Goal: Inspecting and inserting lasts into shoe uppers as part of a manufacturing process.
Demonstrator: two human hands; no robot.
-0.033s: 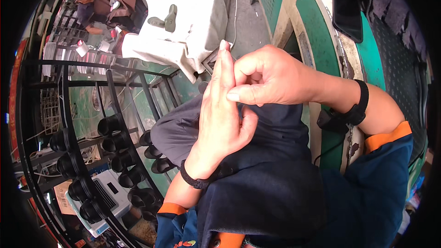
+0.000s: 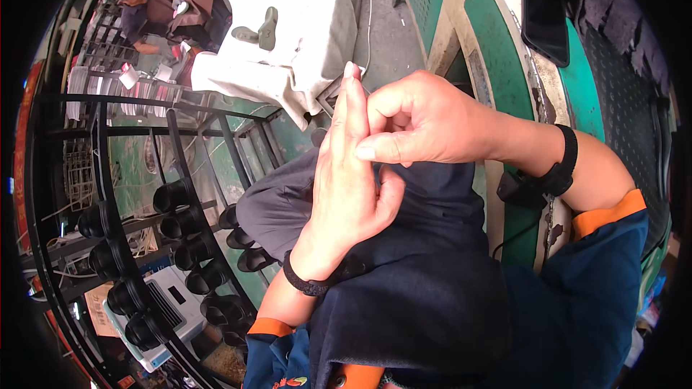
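Observation:
My left hand (image 2: 344, 180) is held up over my lap, its fingers stretched out close together and its thumb apart. No object shows in it. Against the side of those fingers is my right hand (image 2: 432, 122), with curled fingers and the thumb tip pressed near the base of the left index finger. It seems to pinch the left fingers; some right fingertips are hidden. Each wrist has a black band, the left band (image 2: 303, 277) and the right band (image 2: 566, 166), which carries a small black box. Dark trousers (image 2: 418, 245) cover my lap beneath both hands.
Black metal racks (image 2: 180, 166) with black shoe-like pieces (image 2: 194, 252) stand at left. A white cloth-covered table (image 2: 288, 0) bears two dark green soles (image 2: 267, 29). Another person (image 2: 155, 11) works at far left. A green machine (image 2: 494, 21) at right carries a black phone-like slab (image 2: 546, 21).

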